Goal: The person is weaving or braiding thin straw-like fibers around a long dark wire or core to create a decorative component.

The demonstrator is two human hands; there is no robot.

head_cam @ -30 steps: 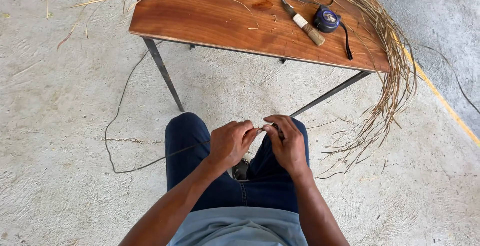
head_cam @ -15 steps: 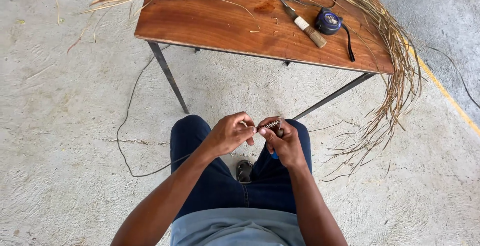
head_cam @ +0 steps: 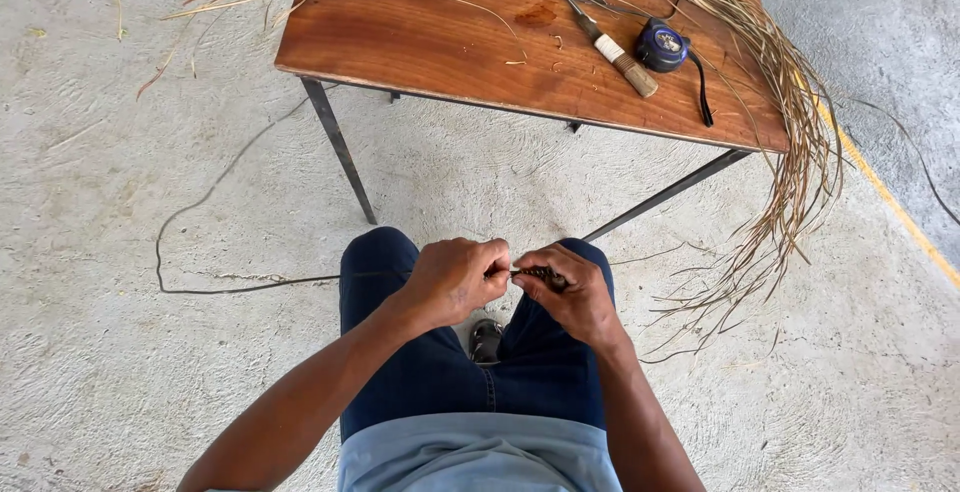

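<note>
My left hand [head_cam: 452, 277] and my right hand [head_cam: 570, 292] meet above my knees, both pinching one small dark twisted strand [head_cam: 540, 274] between their fingertips. The strand is short and mostly hidden by the fingers. I sit in dark blue trousers, facing a low wooden table [head_cam: 440, 47]. A long bundle of dry straw-coloured fibres [head_cam: 790, 122] lies across the tabletop and droops over its right edge toward the floor.
On the table lie a tool with a wooden handle [head_cam: 612, 47] and a blue tape measure [head_cam: 662, 47] with a black strap. A thin dark cord [head_cam: 210, 197] snakes over the concrete floor at left. A yellow painted line [head_cam: 890, 202] runs at right.
The view has shifted slightly, and my hands have drawn closer together on the strand, with the fingers reworking their pinch. The table and fibres have stayed put.
</note>
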